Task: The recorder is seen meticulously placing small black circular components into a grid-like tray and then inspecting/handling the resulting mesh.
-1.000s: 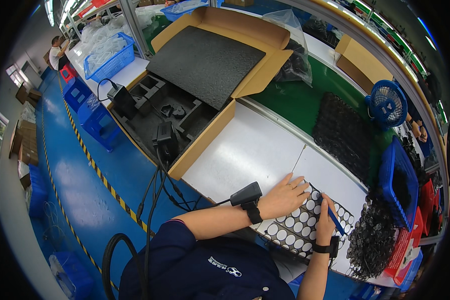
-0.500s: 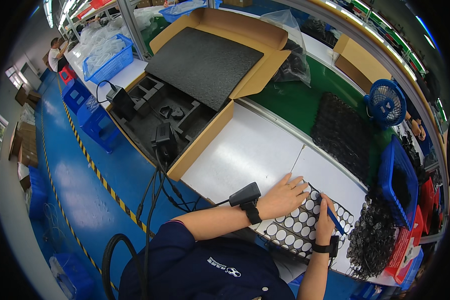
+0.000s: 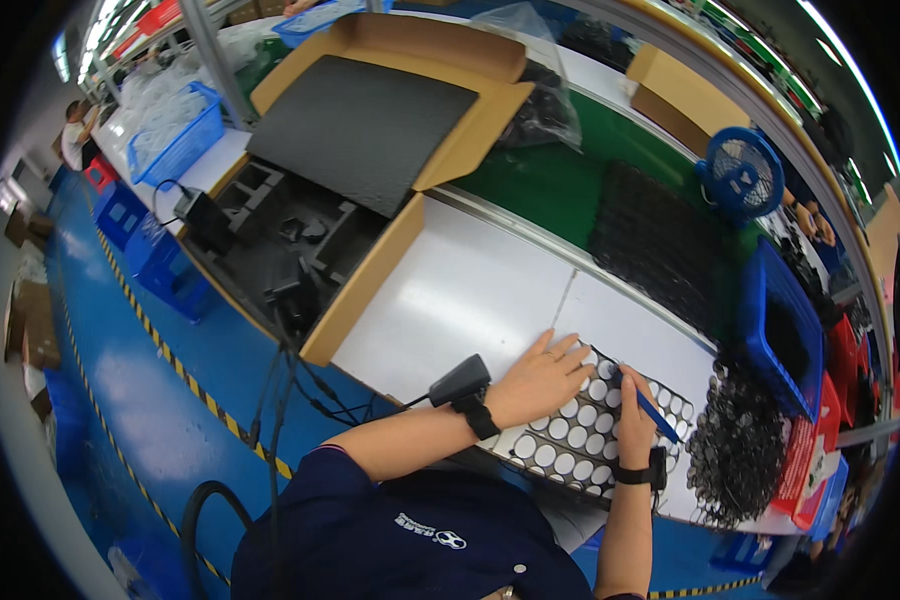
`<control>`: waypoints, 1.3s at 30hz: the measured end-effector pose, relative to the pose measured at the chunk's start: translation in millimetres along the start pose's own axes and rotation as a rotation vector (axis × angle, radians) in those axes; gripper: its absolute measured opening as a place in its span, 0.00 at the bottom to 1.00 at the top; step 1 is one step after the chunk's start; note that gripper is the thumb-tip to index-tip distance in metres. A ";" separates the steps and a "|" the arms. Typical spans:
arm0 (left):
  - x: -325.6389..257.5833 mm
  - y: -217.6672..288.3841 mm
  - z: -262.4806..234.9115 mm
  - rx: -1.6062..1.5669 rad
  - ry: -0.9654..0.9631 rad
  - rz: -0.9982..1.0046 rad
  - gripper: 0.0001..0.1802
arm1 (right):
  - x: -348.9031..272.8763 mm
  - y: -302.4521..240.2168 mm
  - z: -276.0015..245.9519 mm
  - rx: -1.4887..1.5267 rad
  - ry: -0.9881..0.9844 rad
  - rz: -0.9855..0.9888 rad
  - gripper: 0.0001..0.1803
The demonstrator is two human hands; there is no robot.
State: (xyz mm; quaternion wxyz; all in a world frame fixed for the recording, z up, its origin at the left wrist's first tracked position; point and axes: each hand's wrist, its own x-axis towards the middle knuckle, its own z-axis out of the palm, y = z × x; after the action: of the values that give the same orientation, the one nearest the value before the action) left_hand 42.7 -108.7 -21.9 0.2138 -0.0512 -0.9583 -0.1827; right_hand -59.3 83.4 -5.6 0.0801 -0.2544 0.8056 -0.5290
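Observation:
A dark tray with rows of white round discs (image 3: pixel 565 463) lies on the white table in front of me. My left hand (image 3: pixel 540 382) rests on its upper left edge, fingers spread and nothing held. Over the tray's right half, my right hand (image 3: pixel 634 425) grips a slim blue pen-like tool (image 3: pixel 660 418). The tool slants down to the right past the hand, and its other end, by the fingertips, is too small to make out. My right hand and wrist hide some of the discs.
A heap of dark small parts (image 3: pixel 738 450) lies right of the tray, beside a blue basket (image 3: pixel 760 345) and a red basket (image 3: pixel 798 455). A blue fan (image 3: pixel 742 173) stands on the green belt (image 3: pixel 500 180). To the left is an opened cardboard box (image 3: pixel 370 285) with black foam and cables.
The whole view has shifted, so the scene sits a little farther left. Both hands keep nearly the same places on the tray, and the blue tool stays in my right hand.

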 end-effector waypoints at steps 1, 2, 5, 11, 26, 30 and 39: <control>-0.2 -1.1 -2.0 -0.012 -0.007 -0.010 0.21 | 0.6 -3.9 0.1 0.014 0.004 0.026 0.17; -5.3 -4.0 -4.9 0.011 -0.002 -0.018 0.22 | 3.5 -8.9 2.1 0.016 -0.002 0.058 0.17; -4.0 -4.9 -7.7 0.012 -0.017 -0.016 0.22 | 6.8 -20.9 3.0 0.037 0.081 0.069 0.17; -0.3 1.2 -6.3 -0.006 -0.016 0.035 0.21 | 2.1 -9.8 3.4 0.053 0.019 0.054 0.16; -1.6 -2.8 -9.1 0.008 -0.043 0.026 0.19 | 2.8 -14.1 15.3 -0.028 -0.074 -0.076 0.14; -2.3 -1.6 -4.4 -0.008 -0.041 0.010 0.19 | 0.7 -11.5 15.5 -0.067 -0.044 -0.058 0.14; -2.3 -2.4 -7.4 -0.010 -0.070 0.004 0.18 | 0.3 -11.9 17.5 -0.022 -0.049 -0.060 0.14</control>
State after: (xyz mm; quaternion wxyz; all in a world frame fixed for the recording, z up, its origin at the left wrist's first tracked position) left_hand 47.2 -113.8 -17.5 0.1803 -0.0606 -0.9641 -0.1852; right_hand -48.8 65.3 -2.4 0.0809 -0.2921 0.8012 -0.5159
